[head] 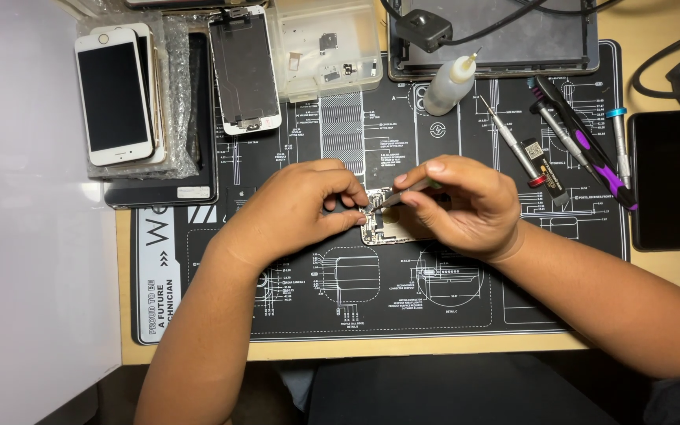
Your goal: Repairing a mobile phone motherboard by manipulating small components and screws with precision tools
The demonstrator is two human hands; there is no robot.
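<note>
At mid-bench, on the black repair mat [450, 311]: left hand [297, 208] pinched on a phone circuit board [387, 228]. Right hand [458, 205] clamped on tweezers [393, 197], tips touching the board.

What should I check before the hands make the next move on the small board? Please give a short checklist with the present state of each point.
1. Left hand steadies the small circuit board on the black work mat: ok, its fingertips rest at the board's left edge.
2. Right hand holds a thin tool with its tip at the board: ok.
3. Exact part under the tip: cannot tell, too small.
4. Board lies flat on the mat: ok as far as visible, partly hidden by the right hand.
5. Squeeze bottle stands away from the hands: ok.
6. Screwdrivers lie on the mat's right side, apart from the board: ok.
</note>
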